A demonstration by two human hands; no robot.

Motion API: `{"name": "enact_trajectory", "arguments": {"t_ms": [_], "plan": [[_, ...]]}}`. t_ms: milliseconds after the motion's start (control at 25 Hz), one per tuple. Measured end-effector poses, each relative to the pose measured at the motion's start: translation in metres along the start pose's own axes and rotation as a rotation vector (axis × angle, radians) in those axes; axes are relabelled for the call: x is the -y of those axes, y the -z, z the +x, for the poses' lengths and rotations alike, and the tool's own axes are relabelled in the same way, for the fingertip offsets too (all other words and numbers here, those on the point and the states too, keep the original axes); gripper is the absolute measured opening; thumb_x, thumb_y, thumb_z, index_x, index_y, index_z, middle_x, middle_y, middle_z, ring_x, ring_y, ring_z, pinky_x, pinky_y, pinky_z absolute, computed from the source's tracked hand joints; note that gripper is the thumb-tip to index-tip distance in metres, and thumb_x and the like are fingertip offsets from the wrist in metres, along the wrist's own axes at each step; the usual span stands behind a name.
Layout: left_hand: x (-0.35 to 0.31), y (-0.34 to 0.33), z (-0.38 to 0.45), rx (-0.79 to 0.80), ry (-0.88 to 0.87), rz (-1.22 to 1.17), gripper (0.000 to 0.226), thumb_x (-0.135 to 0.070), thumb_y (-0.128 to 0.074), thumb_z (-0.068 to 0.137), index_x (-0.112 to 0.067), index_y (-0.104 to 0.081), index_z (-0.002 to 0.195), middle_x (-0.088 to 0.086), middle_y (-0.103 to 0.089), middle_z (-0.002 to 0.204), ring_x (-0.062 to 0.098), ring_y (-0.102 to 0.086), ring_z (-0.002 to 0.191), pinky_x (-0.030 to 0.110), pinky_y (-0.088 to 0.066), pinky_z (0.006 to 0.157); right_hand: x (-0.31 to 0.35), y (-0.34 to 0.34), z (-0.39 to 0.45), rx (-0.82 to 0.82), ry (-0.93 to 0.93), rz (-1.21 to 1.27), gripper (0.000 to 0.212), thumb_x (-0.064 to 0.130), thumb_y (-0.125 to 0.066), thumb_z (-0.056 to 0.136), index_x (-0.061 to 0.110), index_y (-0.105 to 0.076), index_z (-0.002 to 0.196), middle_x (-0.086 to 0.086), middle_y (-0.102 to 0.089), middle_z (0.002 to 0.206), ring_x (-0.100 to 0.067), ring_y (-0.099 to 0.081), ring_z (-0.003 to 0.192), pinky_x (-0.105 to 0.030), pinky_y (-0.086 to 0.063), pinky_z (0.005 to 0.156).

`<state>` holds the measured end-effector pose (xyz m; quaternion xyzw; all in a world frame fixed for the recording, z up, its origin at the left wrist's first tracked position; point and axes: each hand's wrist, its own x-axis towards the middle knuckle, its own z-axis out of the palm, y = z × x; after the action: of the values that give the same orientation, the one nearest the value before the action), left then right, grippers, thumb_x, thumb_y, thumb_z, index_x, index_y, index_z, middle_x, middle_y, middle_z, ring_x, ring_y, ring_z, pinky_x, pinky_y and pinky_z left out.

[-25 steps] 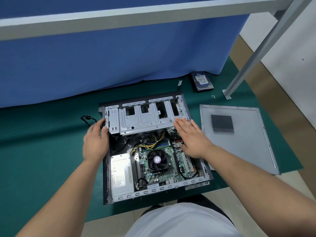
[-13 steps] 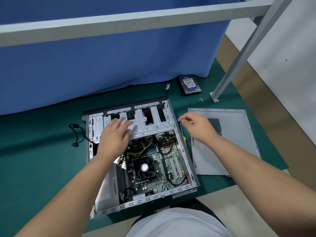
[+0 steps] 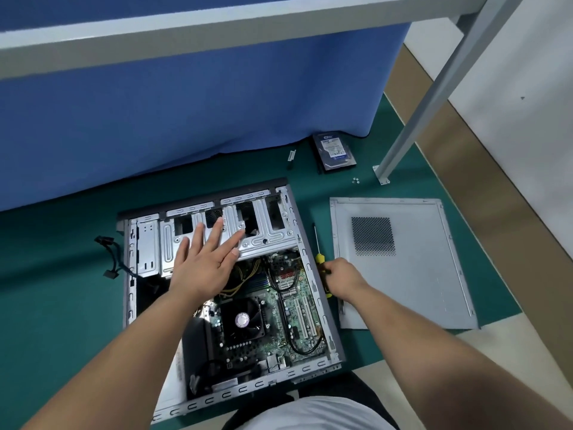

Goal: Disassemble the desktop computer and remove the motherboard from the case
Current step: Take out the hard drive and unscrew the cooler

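The open computer case (image 3: 313, 274) lies flat on the green mat. Its green motherboard (image 3: 294, 308) with a black CPU fan (image 3: 242, 321) sits inside. My left hand (image 3: 207, 256) lies flat, fingers spread, on the silver drive cage (image 3: 273, 234) at the case's far end. My right hand (image 3: 341, 279) grips the yellow-and-black handle of a screwdriver (image 3: 319, 259) lying on the mat just right of the case wall. The power supply in the case's near left is mostly hidden under my left forearm.
The removed side panel (image 3: 403, 274) lies to the right of the case. A hard drive (image 3: 333, 148), a small bracket (image 3: 290, 156) and loose screws (image 3: 355, 180) lie at the back right. A black cable (image 3: 108, 259) trails left of the case. A metal frame leg (image 3: 403, 141) stands at back right.
My left hand moved from the case's left edge onto the drive cage. My right hand left the case, swung out right and came down onto the screwdriver handle. The view shifted right.
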<state>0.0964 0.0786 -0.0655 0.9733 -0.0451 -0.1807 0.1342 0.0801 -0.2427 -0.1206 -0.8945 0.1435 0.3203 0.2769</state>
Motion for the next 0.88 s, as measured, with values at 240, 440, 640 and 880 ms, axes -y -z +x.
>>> {"name": "enact_trajectory", "arguments": {"t_ms": [240,440,640,880], "plan": [[-0.002,0.002,0.001,0.006,0.004,0.013,0.042,-0.076,-0.001,0.096,-0.082,0.010,0.136,-0.033,0.025,0.158,0.008,0.027,0.151,0.041,0.015,0.124,0.003,0.002,-0.005,-0.110,-0.106,0.351,0.026,0.015,-0.068,0.089,0.027,-0.074,0.112,0.003,-0.068,0.102,-0.010,-0.063,0.081,-0.018,-0.047,0.061],[-0.002,0.001,0.000,0.000,-0.005,0.002,0.043,-0.076,-0.002,0.096,-0.081,0.007,0.137,-0.031,0.020,0.161,0.008,0.024,0.153,0.043,0.012,0.124,0.017,0.014,-0.018,-0.241,-0.176,0.603,0.012,0.015,-0.071,0.086,0.026,-0.066,0.090,0.002,-0.068,0.100,-0.014,-0.064,0.081,-0.023,-0.049,0.062],[0.003,-0.001,-0.018,-0.124,-0.103,-0.121,0.043,-0.062,-0.025,0.104,-0.068,-0.024,0.147,-0.025,-0.004,0.167,0.006,0.009,0.156,0.040,0.004,0.126,0.046,0.040,-0.059,-0.404,-0.020,0.896,0.012,0.013,-0.049,0.098,0.020,-0.055,0.089,-0.002,-0.067,0.087,-0.015,-0.061,0.068,-0.030,-0.050,0.060],[-0.022,-0.005,-0.051,-0.354,-0.269,-0.303,0.068,-0.028,-0.057,0.102,-0.047,-0.023,0.158,-0.018,-0.010,0.170,0.014,-0.025,0.151,0.039,-0.025,0.119,0.068,0.051,-0.116,-0.068,0.333,0.738,0.019,0.008,-0.043,0.102,0.017,-0.059,0.096,-0.011,-0.077,0.085,-0.015,-0.053,0.056,-0.023,-0.044,0.049]]}}
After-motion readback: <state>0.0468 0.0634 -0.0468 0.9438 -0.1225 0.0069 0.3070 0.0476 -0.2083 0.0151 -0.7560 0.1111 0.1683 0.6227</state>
